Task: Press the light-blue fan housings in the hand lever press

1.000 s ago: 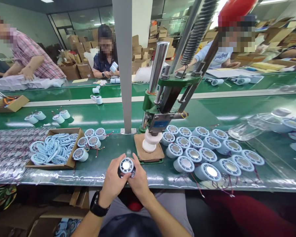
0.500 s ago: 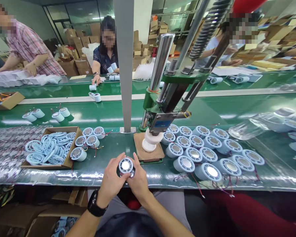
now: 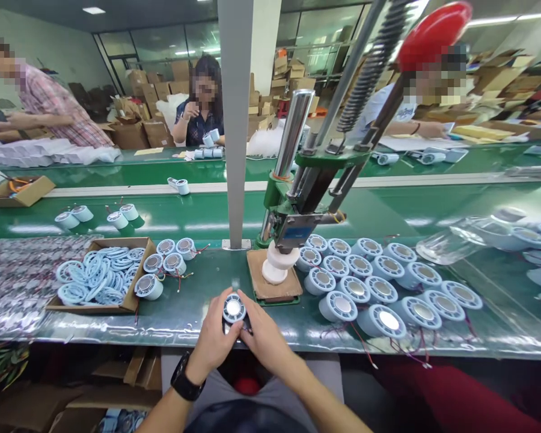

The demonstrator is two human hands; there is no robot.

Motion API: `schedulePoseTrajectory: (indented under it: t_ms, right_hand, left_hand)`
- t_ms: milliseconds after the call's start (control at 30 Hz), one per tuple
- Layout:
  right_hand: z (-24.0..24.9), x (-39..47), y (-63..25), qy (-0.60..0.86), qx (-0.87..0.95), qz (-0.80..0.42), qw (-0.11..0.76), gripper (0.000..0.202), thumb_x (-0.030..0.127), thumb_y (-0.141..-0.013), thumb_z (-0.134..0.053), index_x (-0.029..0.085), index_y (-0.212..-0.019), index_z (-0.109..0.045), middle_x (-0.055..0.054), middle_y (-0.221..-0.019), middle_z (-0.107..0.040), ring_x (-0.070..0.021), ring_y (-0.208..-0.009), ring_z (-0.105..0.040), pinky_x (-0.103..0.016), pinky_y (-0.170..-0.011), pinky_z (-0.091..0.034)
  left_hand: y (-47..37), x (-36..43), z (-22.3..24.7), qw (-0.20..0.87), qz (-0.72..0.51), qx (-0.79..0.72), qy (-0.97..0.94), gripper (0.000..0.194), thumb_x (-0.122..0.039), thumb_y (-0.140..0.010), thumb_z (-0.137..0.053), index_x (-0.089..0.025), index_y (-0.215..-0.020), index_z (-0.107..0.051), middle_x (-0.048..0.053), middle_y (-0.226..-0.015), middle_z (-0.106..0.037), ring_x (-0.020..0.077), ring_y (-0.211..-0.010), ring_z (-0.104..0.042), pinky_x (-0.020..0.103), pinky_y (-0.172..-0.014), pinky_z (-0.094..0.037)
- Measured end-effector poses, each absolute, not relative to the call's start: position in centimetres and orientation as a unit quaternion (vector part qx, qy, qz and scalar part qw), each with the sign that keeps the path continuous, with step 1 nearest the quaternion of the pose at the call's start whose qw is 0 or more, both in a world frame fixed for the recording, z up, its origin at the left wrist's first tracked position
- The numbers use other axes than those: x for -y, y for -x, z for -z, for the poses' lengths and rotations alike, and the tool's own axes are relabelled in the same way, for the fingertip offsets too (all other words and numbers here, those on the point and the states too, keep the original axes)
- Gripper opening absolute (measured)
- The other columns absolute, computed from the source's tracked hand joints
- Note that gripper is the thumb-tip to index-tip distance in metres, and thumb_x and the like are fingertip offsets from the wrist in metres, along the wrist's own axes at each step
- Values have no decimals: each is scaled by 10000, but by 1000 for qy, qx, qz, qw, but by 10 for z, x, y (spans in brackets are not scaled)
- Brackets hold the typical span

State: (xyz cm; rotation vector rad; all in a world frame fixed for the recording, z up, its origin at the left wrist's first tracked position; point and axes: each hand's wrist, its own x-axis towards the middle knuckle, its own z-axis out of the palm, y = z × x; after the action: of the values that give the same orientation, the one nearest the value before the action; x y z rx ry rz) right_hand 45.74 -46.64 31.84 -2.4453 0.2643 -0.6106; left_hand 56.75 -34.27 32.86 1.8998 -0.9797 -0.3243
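Between my two hands, just over the near edge of the bench, is a round light-blue motor housing [image 3: 233, 307] with a bright silver disc facing up. My left hand [image 3: 213, 337], a black watch on its wrist, wraps its left side. My right hand [image 3: 267, 338] closes round the right side, and both thumbs meet at the front. The housing's lower part is hidden by my fingers. Just beyond my right hand stands a green hand press [image 3: 293, 225]. Its white pressing head [image 3: 276, 264] sits over a brown cardboard pad [image 3: 292, 288].
Rows of similar housings [image 3: 358, 264] with trailing wires fill the right side. To the left, a cardboard box [image 3: 130, 297] holds light-blue rings [image 3: 103, 273], with several housings [image 3: 153, 263] beside it. A grey post [image 3: 237, 150] rises behind the press. Co-workers [image 3: 201, 114] sit across the green belt [image 3: 198, 219].
My hands have drawn closer around the housing, which remains between them. The camera view has tilted up a little. Across the belt, a co-worker's hand has lifted away from the belt.
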Motion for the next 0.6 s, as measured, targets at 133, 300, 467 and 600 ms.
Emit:
schedulePoseTrajectory:
  t_ms: [133, 300, 467, 600]
  right_hand:
    - [-442, 517, -428, 914, -47, 360, 180, 586, 214, -878, -637, 197, -1437, -463, -99, -1320, -595, -227, -1210, -606, -399, -1009, -565]
    - [-629, 600, -437, 787, -137, 601, -19, 412, 225, -938, -567, 80, -1324, -547, -76, -1221, -612, -178, -1200, -567, -300, -982, -502]
    - [-672, 661, -496, 804, -183, 534, 187, 641, 362, -1021, -129, -115, -1116, -546, -78, -906, -695, 45, -605, -612, -57, -549, -358]
    - [-658, 672, -512, 783, -164, 574, 174, 721, 405, -1012, -60, -104, -1014, -570, -64, -831, -701, 78, -472, -545, -22, -473, -293]
  left_hand:
    - [-580, 349, -336, 463, 179, 383, -780, 507, -262, -756, -671, -181, -1253, -610, 97, -1230, -695, 264, -1122, -657, 424, -1012, -510]
    - [-604, 393, -370, 514, 168, 374, -753, 518, -274, -676, -755, -170, -1176, -665, 85, -1135, -732, 257, -1023, -684, 406, -946, -537]
    - [-608, 448, -384, 588, 199, 389, -681, 513, -244, -641, -801, -145, -1128, -670, 86, -1061, -743, 228, -941, -692, 366, -898, -545]
    - [-598, 472, -378, 621, 251, 396, -628, 539, -230, -631, -827, -139, -1135, -655, 89, -1083, -736, 225, -964, -687, 358, -910, -540]
